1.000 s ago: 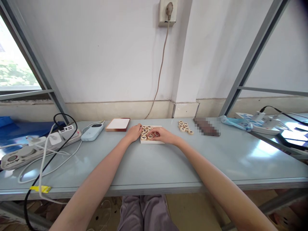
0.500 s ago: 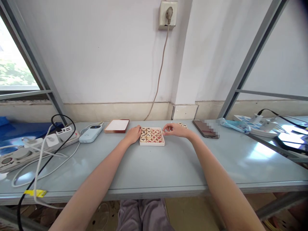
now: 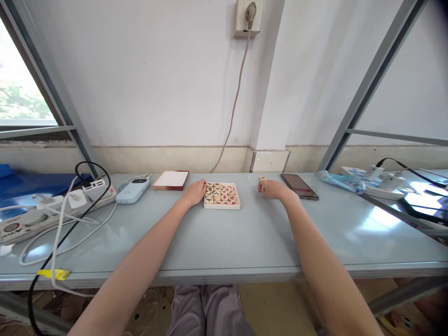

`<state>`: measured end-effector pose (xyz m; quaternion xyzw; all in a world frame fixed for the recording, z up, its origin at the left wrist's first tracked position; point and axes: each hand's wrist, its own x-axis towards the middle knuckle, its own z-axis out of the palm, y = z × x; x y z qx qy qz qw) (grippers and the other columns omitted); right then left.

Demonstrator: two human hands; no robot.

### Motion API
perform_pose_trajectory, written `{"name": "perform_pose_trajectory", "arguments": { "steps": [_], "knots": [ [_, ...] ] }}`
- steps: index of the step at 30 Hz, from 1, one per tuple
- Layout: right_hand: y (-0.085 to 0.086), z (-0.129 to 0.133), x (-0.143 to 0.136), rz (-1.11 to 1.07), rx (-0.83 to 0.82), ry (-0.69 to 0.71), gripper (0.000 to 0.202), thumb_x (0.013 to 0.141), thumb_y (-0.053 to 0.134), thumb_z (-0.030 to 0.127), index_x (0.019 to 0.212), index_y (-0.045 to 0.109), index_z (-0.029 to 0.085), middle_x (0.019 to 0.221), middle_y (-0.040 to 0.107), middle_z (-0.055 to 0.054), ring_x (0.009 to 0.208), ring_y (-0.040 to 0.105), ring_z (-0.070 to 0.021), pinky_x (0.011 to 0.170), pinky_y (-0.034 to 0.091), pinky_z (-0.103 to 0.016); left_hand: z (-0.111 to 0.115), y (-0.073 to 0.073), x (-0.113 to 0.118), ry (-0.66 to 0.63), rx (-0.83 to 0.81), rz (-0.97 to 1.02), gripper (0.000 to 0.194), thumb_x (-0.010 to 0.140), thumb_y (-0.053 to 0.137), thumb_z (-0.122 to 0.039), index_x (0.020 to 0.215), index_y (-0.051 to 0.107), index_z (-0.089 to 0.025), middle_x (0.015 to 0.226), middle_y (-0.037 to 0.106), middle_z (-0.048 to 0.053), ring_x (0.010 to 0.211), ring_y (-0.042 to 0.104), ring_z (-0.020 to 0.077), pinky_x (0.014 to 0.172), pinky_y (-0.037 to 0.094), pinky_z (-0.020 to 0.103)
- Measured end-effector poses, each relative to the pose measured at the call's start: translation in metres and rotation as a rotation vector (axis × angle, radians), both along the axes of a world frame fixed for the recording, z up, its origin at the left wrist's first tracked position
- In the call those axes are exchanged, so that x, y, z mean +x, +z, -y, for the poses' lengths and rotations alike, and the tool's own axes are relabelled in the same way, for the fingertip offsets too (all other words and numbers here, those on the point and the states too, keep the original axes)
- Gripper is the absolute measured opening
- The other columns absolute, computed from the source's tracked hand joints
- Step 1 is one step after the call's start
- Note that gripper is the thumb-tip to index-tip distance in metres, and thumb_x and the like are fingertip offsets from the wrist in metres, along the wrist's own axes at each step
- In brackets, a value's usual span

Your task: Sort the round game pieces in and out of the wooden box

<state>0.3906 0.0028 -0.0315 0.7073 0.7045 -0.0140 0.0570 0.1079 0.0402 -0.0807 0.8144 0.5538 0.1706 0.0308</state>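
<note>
A white shallow box (image 3: 222,208) sits on the grey table, filled with rows of round Chinese chess pieces (image 3: 224,196), some with black characters and some with red. My left hand (image 3: 196,192) grips the box at its left wall, fingers closed around the upper left corner. Off to the right of the box, my right hand (image 3: 273,189) is over the table with its fingers curled downward; whatever is between the fingertips is hidden. Just behind that hand a few loose chess pieces (image 3: 263,178) show, partly covered by it.
A box lid (image 3: 171,180) with a white inside lies left of my left hand. Farther left are a light blue power bank (image 3: 133,191) and a power strip (image 3: 21,226) with cables. A phone (image 3: 300,186) lies right of my right hand, near a blue plastic bag (image 3: 343,182).
My right hand has moved right, from the box's right edge to the loose pieces. My left hand stays at the box. The view has tilted slightly down.
</note>
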Motion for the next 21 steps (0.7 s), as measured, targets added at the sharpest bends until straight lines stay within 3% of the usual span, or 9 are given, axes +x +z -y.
{"name": "perform_pose_trajectory", "arguments": {
  "steps": [6, 9, 13, 16, 21],
  "knots": [
    [-0.002, 0.002, -0.010, -0.004, 0.087, 0.062, 0.034, 0.073, 0.042, 0.003, 0.095, 0.059, 0.021, 0.102, 0.061, -0.010, 0.092, 0.056, -0.0208, 0.071, 0.038, -0.029, -0.003, -0.002, -0.002, -0.015, -0.001, 0.041, 0.036, 0.091, 0.023, -0.031, 0.109, 0.050, -0.014, 0.107, 0.062, 0.013, 0.097, 0.056, 0.0244, 0.077, 0.039, 0.033],
    [-0.005, 0.003, -0.029, -0.096, 0.244, 0.219, 0.030, 0.077, 0.042, 0.010, 0.100, 0.057, 0.021, 0.099, 0.062, -0.008, 0.091, 0.055, -0.0202, 0.073, 0.038, -0.030, -0.006, -0.002, -0.004, -0.024, -0.019, 0.106, 0.035, 0.089, 0.027, -0.032, 0.109, 0.052, -0.016, 0.102, 0.063, 0.011, 0.094, 0.057, 0.0231, 0.076, 0.040, 0.031],
    [-0.014, 0.005, -0.054, -0.229, 0.408, 0.462, 0.032, 0.081, 0.044, 0.020, 0.112, 0.053, 0.021, 0.111, 0.057, -0.009, 0.104, 0.049, -0.0217, 0.080, 0.037, -0.032, -0.008, -0.002, -0.004, -0.118, -0.107, 0.223, 0.035, 0.083, 0.039, -0.043, 0.102, 0.059, -0.022, 0.087, 0.065, 0.003, 0.081, 0.057, 0.0190, 0.071, 0.041, 0.028],
    [-0.022, 0.004, -0.065, -0.274, 0.363, 0.556, 0.036, 0.082, 0.044, 0.019, 0.117, 0.052, 0.022, 0.115, 0.055, -0.008, 0.107, 0.048, -0.0209, 0.085, 0.036, -0.032, -0.005, -0.002, 0.000, -0.237, -0.140, 0.287, 0.034, 0.080, 0.043, -0.046, 0.098, 0.061, -0.023, 0.087, 0.064, 0.000, 0.079, 0.056, 0.0169, 0.071, 0.041, 0.026],
    [-0.024, 0.000, -0.066, -0.374, 0.264, 0.589, 0.037, 0.078, 0.045, 0.015, 0.111, 0.059, 0.023, 0.108, 0.059, -0.005, 0.097, 0.053, -0.0188, 0.083, 0.038, -0.030, 0.000, -0.001, 0.004, -0.284, -0.196, 0.339, 0.033, 0.078, 0.044, -0.042, 0.097, 0.062, -0.022, 0.095, 0.064, 0.000, 0.085, 0.054, 0.0167, 0.077, 0.041, 0.026]
  ]
}}
